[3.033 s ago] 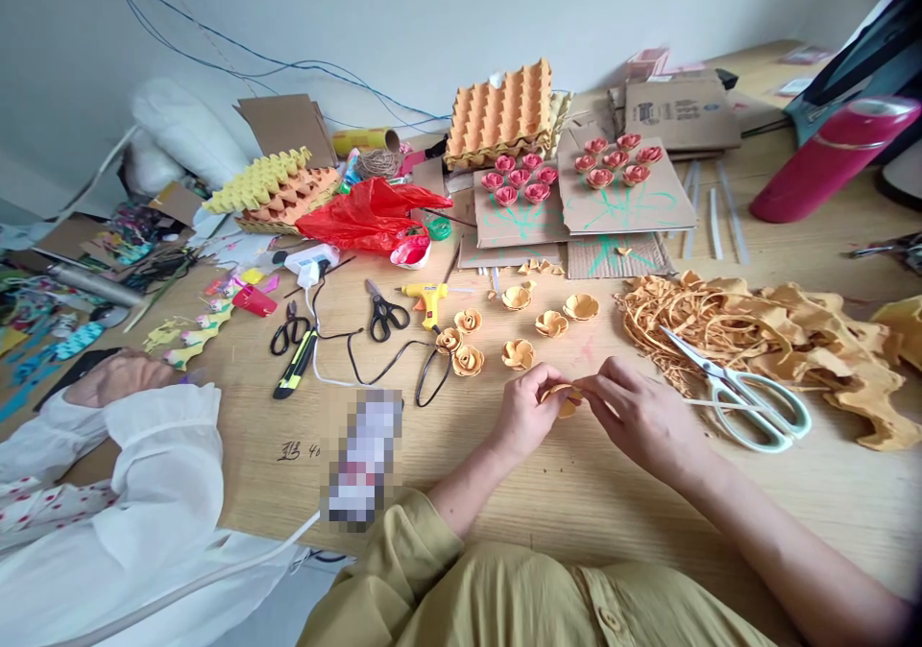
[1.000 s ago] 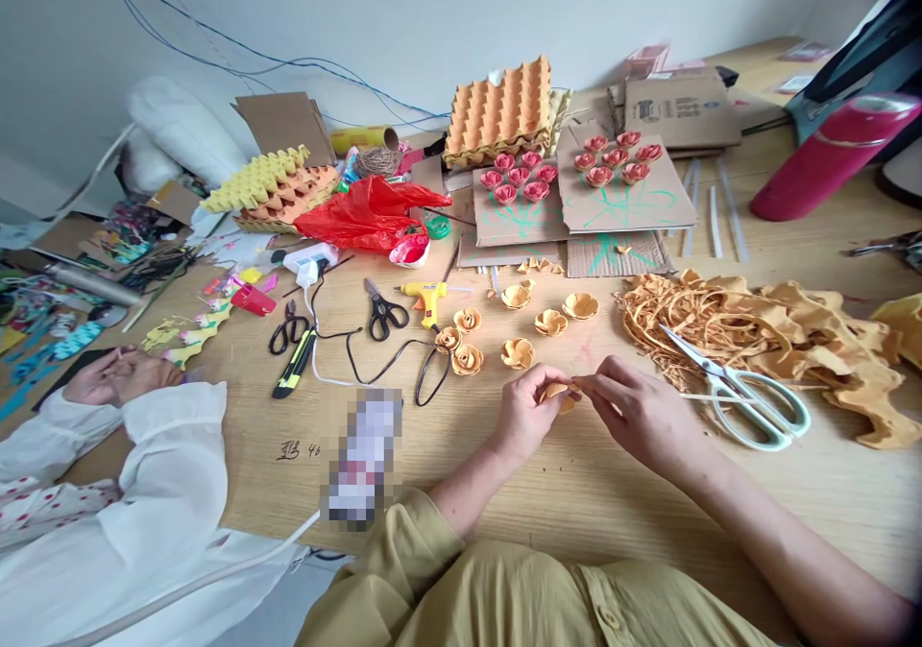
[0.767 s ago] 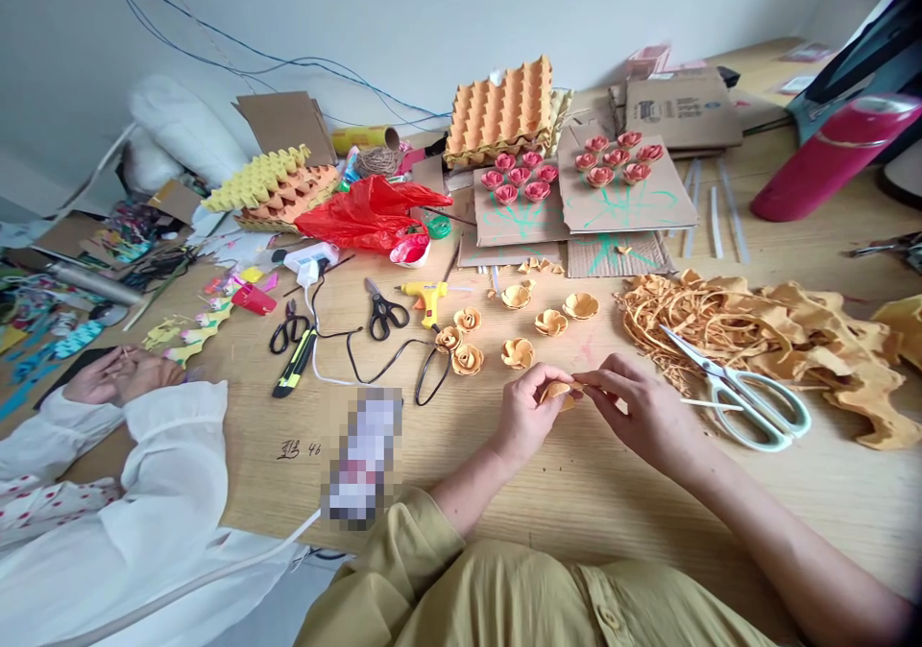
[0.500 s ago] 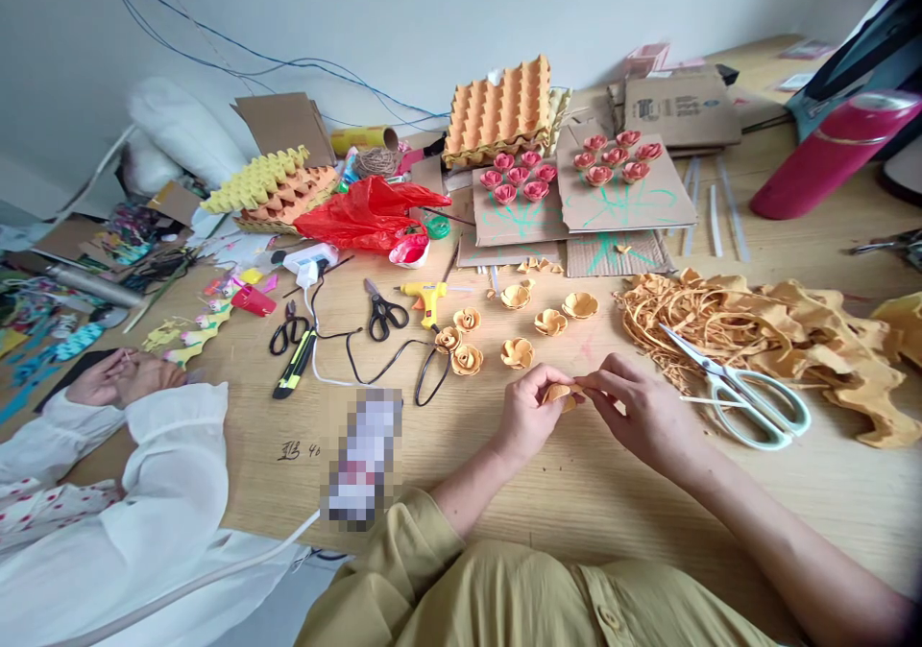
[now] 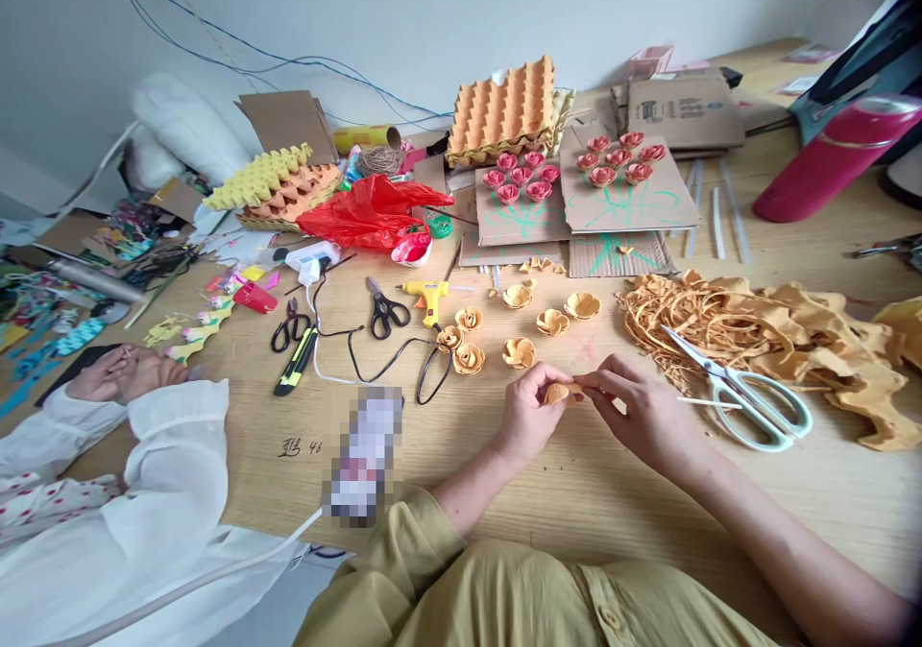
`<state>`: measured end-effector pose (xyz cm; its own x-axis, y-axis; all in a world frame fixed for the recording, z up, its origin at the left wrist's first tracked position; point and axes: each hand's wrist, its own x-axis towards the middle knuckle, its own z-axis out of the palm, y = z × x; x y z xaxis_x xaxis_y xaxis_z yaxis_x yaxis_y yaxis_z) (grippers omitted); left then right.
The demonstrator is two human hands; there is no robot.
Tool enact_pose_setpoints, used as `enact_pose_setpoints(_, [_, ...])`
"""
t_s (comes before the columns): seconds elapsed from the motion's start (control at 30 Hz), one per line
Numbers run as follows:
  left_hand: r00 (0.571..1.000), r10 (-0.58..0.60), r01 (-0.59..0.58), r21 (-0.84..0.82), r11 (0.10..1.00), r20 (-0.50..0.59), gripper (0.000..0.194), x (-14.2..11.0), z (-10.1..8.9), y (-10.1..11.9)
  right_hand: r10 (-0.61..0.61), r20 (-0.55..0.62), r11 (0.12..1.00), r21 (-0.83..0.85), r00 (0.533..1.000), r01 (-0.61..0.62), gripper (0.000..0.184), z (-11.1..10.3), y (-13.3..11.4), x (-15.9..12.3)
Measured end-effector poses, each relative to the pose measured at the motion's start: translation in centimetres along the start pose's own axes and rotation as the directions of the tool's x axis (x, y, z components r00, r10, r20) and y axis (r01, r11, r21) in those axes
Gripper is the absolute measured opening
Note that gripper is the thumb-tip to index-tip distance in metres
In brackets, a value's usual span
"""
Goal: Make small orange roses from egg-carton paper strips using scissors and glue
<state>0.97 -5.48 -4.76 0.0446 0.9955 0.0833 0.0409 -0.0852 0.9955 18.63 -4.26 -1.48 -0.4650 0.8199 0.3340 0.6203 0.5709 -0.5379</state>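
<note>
Between my two hands is a small orange petal piece (image 5: 557, 394), cut from egg-tray pulp by its look. My left hand (image 5: 531, 415) is closed round one side of it, and my right hand (image 5: 638, 407) pinches the other side with thumb and fingertips. Part of the piece is hidden by the fingers. Just beyond my left hand sit several orange paper flowers, among them an open one (image 5: 519, 352) and a curled rose (image 5: 469, 358). To the right of my right hand lie white-handled scissors (image 5: 756, 402) on a heap of orange scraps (image 5: 691, 321).
A yellow glue gun (image 5: 430, 299), black scissors (image 5: 387, 311), a cutter (image 5: 296, 363) and a phone (image 5: 364, 460) lie leftward. Red flowers stand on cardboard (image 5: 630, 201) at the back. A pink bottle (image 5: 828, 162) stands right. At far left, a co-worker's hands (image 5: 126, 375) rest together.
The orange piece has turned slightly between my fingers, showing a rounder face. Both hands stay in nearly the same place, and the view has shifted a little.
</note>
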Motion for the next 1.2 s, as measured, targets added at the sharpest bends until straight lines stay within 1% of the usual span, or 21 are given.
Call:
enact_pose_setpoints(0.1, [1.0,-0.026,0.026,-0.065,0.998,0.009,0.01,0.0,0.1,-0.2,-0.008,0.0,0.999,-0.052,1.0,0.008,0.022,0.1,0.0,-0.1])
enact_pose_setpoints(0.23, [0.997,-0.065,0.07,-0.201,0.977,0.029,0.015,0.1,0.3,-0.3,-0.072,-0.019,0.98,-0.19,0.997,0.067,0.023,0.4,0.0,-0.3])
enact_pose_setpoints(0.3, [0.999,-0.043,0.043,-0.174,0.984,0.005,0.012,0.2,0.3,-0.2,-0.073,-0.03,0.982,-0.177,0.997,0.066,0.024,0.4,0.0,-0.3])
enact_pose_setpoints(0.4, [0.999,0.002,-0.008,-0.109,0.994,-0.048,0.014,0.1,0.4,0.2,-0.047,-0.054,0.994,-0.098,0.997,0.042,0.024,0.3,-0.2,-0.2])
enact_pose_setpoints(0.47, [0.999,-0.003,-0.002,-0.113,0.994,-0.044,0.015,0.1,0.4,0.3,-0.045,-0.054,0.996,-0.084,0.998,0.04,0.023,0.3,-0.3,-0.1])
enact_pose_setpoints(0.6, [0.999,-0.039,0.035,-0.167,0.985,-0.018,0.013,0.1,0.6,0.2,-0.069,-0.044,0.983,-0.173,0.997,0.061,0.021,0.2,-0.5,-0.1])
enact_pose_setpoints(0.67, [0.998,-0.053,0.049,-0.161,0.986,-0.017,0.014,0.1,0.6,0.2,-0.077,-0.043,0.975,-0.211,0.996,0.066,0.022,0.3,-0.4,-0.2])
enact_pose_setpoints(0.73, [0.999,-0.035,0.033,-0.078,0.996,-0.021,0.016,0.1,0.4,0.5,-0.053,-0.03,0.981,-0.187,0.998,0.046,0.021,0.3,-0.3,-0.1])
enact_pose_setpoints(0.8, [1.0,0.001,-0.001,0.03,1.0,-0.007,0.021,0.2,0.1,0.9,-0.001,-0.005,0.993,-0.117,1.0,0.0,0.02,0.3,0.0,-0.1])
enact_pose_setpoints(0.87, [1.0,0.009,-0.011,0.093,0.996,0.015,0.024,0.3,-0.2,1.3,0.052,0.007,0.997,-0.05,0.999,-0.052,0.019,0.1,0.3,-0.1])
enact_pose_setpoints(0.93, [1.0,-0.006,0.005,0.12,0.993,0.008,0.022,0.4,-0.5,1.4,0.092,-0.008,0.996,0.003,0.996,-0.092,0.016,-0.1,0.5,-0.1])
enact_pose_setpoints(1.0, [1.0,-0.009,0.012,0.138,0.99,-0.024,0.02,0.5,-0.6,1.3,0.121,-0.027,0.991,0.053,0.992,-0.12,0.014,-0.2,0.4,-0.1])
enact_pose_setpoints(1.07, [0.999,0.001,0.006,0.145,0.989,-0.046,0.022,0.5,-0.5,1.0,0.139,-0.029,0.986,0.098,0.99,-0.136,0.015,-0.3,0.2,0.0])
enact_pose_setpoints(1.2, [0.999,0.04,-0.035,0.168,0.985,-0.025,0.031,0.4,-0.2,0.5,0.157,0.02,0.981,0.111,0.987,-0.159,0.019,-0.1,-0.4,0.0])
